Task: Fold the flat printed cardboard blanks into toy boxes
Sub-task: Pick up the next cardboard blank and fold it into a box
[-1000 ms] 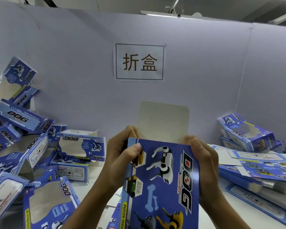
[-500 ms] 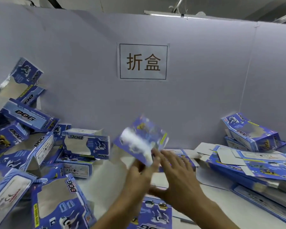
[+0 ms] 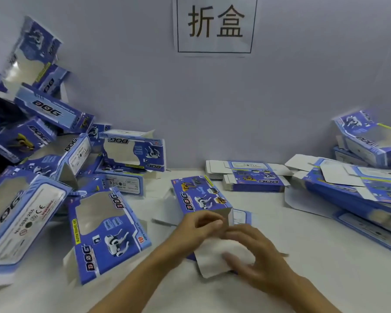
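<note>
The half-formed box lies on the counter at the centre, its open end toward the person, a white flap sticking out at six o'clock. The left hand has its grip pinched on the box's near edge; the right hand lies spread over the flap, fingers apart. I'd say the end is being closed; next the flap needs tucking in squarely. Flat blanks are stacked at one o'clock, finished boxes heaped at nine o'clock

White table carries folded boxes and flat blanks.
</note>
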